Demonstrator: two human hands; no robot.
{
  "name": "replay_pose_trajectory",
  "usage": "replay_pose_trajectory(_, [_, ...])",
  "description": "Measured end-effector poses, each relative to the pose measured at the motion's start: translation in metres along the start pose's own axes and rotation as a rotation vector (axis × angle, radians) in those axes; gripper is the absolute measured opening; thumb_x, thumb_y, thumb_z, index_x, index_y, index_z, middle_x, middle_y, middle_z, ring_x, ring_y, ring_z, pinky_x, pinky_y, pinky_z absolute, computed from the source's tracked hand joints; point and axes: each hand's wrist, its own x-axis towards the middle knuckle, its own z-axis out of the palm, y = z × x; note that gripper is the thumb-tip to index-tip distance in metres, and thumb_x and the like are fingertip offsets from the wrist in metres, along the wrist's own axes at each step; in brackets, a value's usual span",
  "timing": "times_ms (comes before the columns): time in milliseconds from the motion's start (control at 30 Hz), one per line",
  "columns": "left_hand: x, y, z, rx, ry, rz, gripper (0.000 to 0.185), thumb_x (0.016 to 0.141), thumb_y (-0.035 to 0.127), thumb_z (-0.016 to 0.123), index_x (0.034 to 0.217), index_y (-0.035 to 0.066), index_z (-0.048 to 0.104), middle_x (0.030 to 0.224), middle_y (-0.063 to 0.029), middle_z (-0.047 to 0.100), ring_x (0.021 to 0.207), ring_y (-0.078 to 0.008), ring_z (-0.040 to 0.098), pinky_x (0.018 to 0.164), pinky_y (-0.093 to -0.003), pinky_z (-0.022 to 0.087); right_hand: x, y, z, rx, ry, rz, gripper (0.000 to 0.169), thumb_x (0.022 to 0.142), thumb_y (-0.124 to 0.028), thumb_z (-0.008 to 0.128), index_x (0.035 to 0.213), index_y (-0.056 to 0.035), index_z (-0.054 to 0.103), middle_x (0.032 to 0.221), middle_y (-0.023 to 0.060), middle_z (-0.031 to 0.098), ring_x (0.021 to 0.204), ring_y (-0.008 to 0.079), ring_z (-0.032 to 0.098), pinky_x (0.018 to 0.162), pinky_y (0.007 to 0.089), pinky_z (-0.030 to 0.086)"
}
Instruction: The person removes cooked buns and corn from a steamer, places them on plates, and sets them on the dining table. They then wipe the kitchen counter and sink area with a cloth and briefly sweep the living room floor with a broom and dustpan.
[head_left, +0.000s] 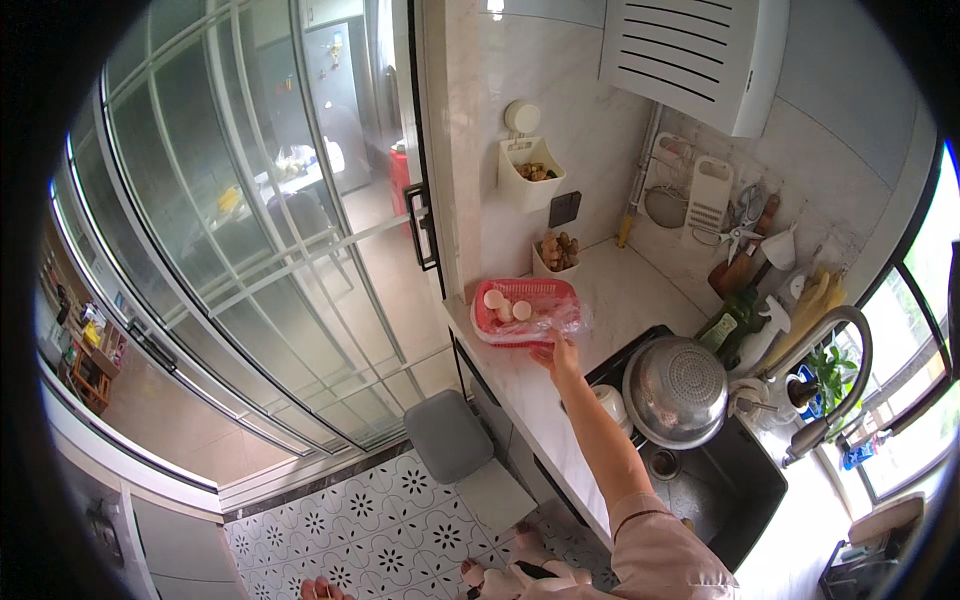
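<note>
My right hand (559, 358) reaches across the counter to the near edge of a pink plastic basket (489, 330). Its fingers hold the edge of a clear plastic bag (566, 319) that lies crumpled in the basket's right part. Several pale eggs (522, 310) rest in the basket, on and beside the plastic. Only the fingertips of my left hand (325, 589) show, low at the bottom rim of the view, away from the counter. What that hand does is hidden.
Right of my arm, an upturned steel colander (675, 390) sits over the dark sink (739, 487), near a curved faucet (862, 360). A white container of ginger (559, 253) stands behind the basket. A grey step stool (448, 435) stands below, by sliding glass doors (300, 262).
</note>
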Motion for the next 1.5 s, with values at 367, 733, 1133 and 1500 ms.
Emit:
replay_pose_trajectory(367, [-0.006, -0.052, 0.029, -0.186, -0.184, -0.026, 0.025, 0.095, 0.018, 0.041, 0.099, -0.002, 0.055, 0.099, -0.017, 0.06, 0.059, -0.0146, 0.043, 0.048, -0.0239, 0.039, 0.034, -0.021, 0.029, -0.222, -0.047, 0.066, 0.032, 0.089, -0.023, 0.049, 0.112, -0.0001, 0.049, 0.096, 0.0157, 0.063, 0.075, 0.0278, 0.066, 0.06, 0.0382, 0.058])
replay_pose_trajectory(733, [-0.021, -0.08, 0.042, -0.233, -0.28, 0.001, 0.027, 0.094, 0.019, 0.044, 0.107, -0.002, 0.055, 0.102, -0.0184, 0.06, 0.061, -0.0147, 0.044, 0.05, -0.0249, 0.038, 0.089, -0.031, 0.021, -0.212, 0.042, 0.081, 0.026, 0.084, -0.014, 0.054, 0.105, 0.0009, 0.052, 0.09, 0.0138, 0.06, 0.075, 0.0275, 0.062, 0.058, 0.0402, 0.057])
replay_pose_trajectory(1133, [-0.022, -0.081, 0.039, -0.097, 0.041, -0.012, 0.01, 0.087, 0.018, 0.054, 0.094, 0.011, 0.056, 0.08, -0.0043, 0.058, 0.057, -0.0099, 0.047, 0.045, -0.0226, 0.038, 0.042, 0.004, -0.055, 0.059, -0.124, 0.079, 0.039, 0.09, -0.034, 0.05, 0.118, -0.0061, 0.048, 0.115, 0.0118, 0.052, 0.099, 0.0324, 0.057, 0.084, 0.0431, 0.047])
replay_pose_trajectory(1500, [-0.004, -0.007, -0.035, -0.104, -0.187, 0.028, 0.02, 0.094, 0.021, 0.044, 0.09, 0.006, 0.056, 0.082, -0.0055, 0.057, 0.066, -0.0138, 0.053, 0.059, -0.0291, 0.046, -0.199, 0.088, 0.032, -0.782, -0.56, -0.137, 0.036, 0.091, -0.037, 0.048, 0.092, -0.0027, 0.058, 0.08, 0.0074, 0.059, 0.065, 0.0153, 0.052, 0.059, 0.0285, 0.044])
